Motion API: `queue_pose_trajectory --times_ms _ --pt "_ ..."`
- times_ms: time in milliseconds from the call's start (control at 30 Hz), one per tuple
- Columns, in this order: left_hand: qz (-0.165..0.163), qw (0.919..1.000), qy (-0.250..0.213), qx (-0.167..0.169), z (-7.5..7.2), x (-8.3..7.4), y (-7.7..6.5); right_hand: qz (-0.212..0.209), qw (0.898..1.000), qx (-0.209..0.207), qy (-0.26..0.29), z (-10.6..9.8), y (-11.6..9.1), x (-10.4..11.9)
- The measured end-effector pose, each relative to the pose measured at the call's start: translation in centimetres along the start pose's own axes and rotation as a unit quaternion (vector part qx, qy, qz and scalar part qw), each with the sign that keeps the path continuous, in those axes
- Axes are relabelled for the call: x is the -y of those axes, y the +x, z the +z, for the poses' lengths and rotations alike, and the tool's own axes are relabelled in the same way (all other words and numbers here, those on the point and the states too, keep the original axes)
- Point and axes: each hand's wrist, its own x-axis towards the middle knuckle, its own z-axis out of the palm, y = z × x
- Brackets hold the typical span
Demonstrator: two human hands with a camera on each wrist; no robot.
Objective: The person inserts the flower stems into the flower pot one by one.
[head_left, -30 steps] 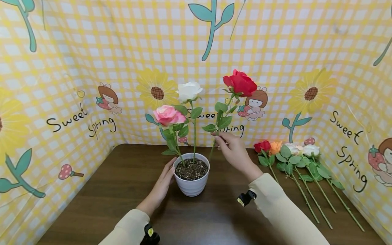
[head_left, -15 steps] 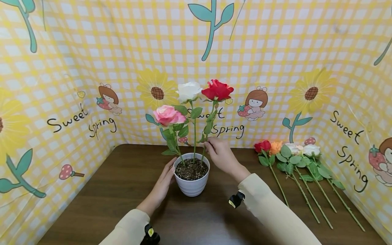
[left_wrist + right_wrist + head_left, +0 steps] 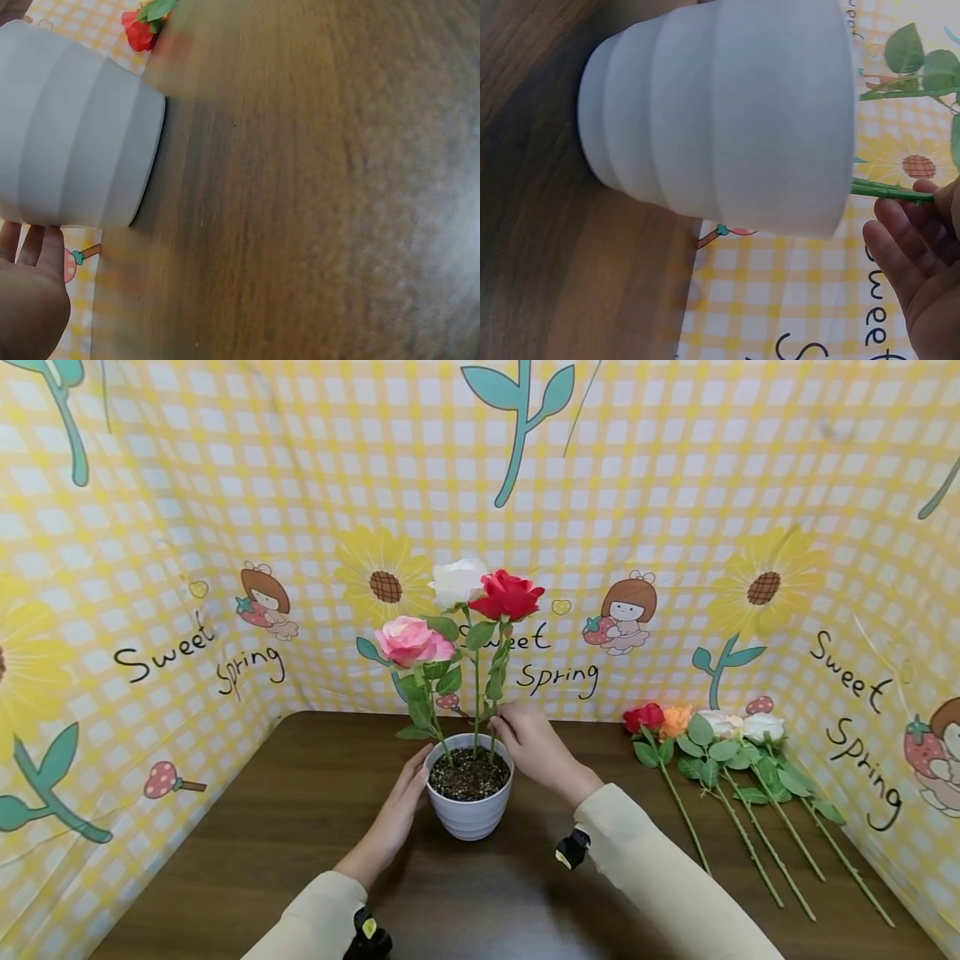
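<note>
A white ribbed flower pot (image 3: pixel 468 818) filled with dark soil (image 3: pixel 467 779) stands on the brown table. In it stand a pink rose (image 3: pixel 414 642) at the left and a white rose (image 3: pixel 456 583) behind. My right hand (image 3: pixel 534 745) pinches the green stem of a red rose (image 3: pixel 508 595) just above the pot's right rim; the stem (image 3: pixel 892 191) runs down behind the rim in the right wrist view, its lower end hidden there. My left hand (image 3: pixel 402 797) rests with straight fingers (image 3: pixel 51 251) against the pot's left side.
Several roses lie at the table's right: a red one (image 3: pixel 643 718), an orange one (image 3: pixel 676 722) and pale ones, including a white rose (image 3: pixel 763 727), stems toward the front. A yellow checked cloth (image 3: pixel 300 485) surrounds the table (image 3: pixel 300 793) at the back and sides.
My right hand has moved left and slightly down with the red rose, bringing its stem from beside the pot to inside the rim. The left hand and pot have stayed still.
</note>
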Motion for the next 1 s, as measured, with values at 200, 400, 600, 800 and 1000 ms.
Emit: queue_pose_trajectory --times_ms 200,400,600,800,1000 --pt "0.001 1.0 -0.002 0.005 -0.1 0.0 0.0 0.021 1.0 0.02 0.004 0.3 -0.2 0.1" --pt "-0.003 1.0 -0.004 0.001 0.0 0.0 -0.1 0.011 0.999 0.029 -0.01 0.7 -0.5 0.0" --pt "0.002 1.0 -0.002 0.003 0.0 0.0 0.0 0.023 0.999 0.028 -0.017 1.0 -0.9 -0.4" --pt "0.0 1.0 -0.004 -0.002 -0.1 0.2 -0.1 0.01 1.0 0.02 -0.017 1.2 -0.9 -0.9" --pt "0.0 1.0 -0.004 -0.001 0.0 0.0 -0.1 0.004 1.0 0.016 -0.014 1.1 -0.8 -1.1"
